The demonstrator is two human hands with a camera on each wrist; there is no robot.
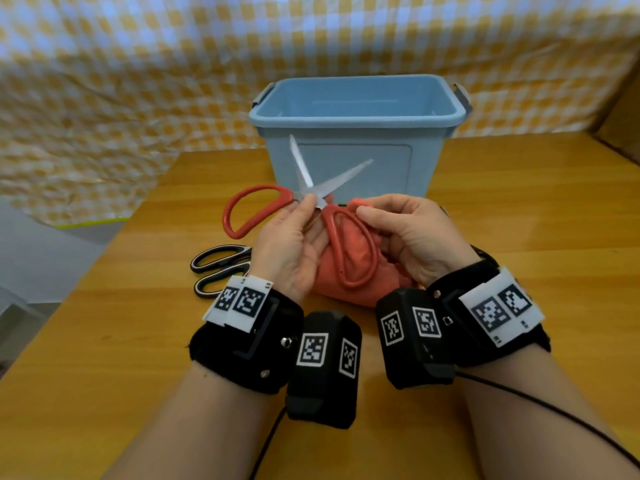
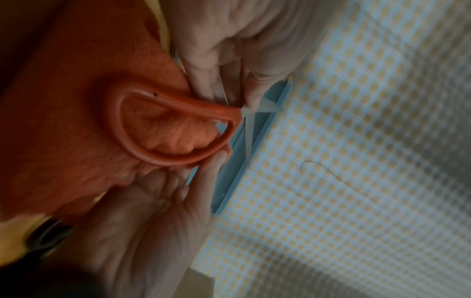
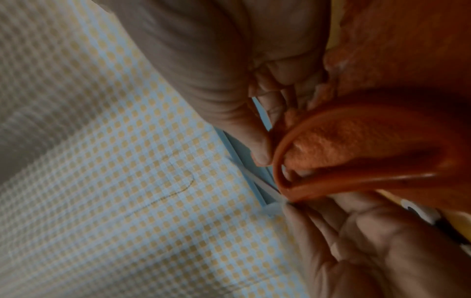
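Both blades [image 1: 305,178] gaped beyond your left hand [image 1: 291,251] pinching the red scissors [image 1: 285,195]; your right hand [image 1: 412,244], gripping the cloth [image 1: 356,247], risked slipping onto them.

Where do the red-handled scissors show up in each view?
Head: red-handled scissors at centre, blades open in front of the blue bin.
Left wrist: one handle loop, centre-left.
Right wrist: one handle loop, right of centre.
Shared landmark: the orange cloth seen through that loop in all three views.

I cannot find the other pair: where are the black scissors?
Head view: the black scissors lie on the table, left of the left hand and partly hidden behind it.
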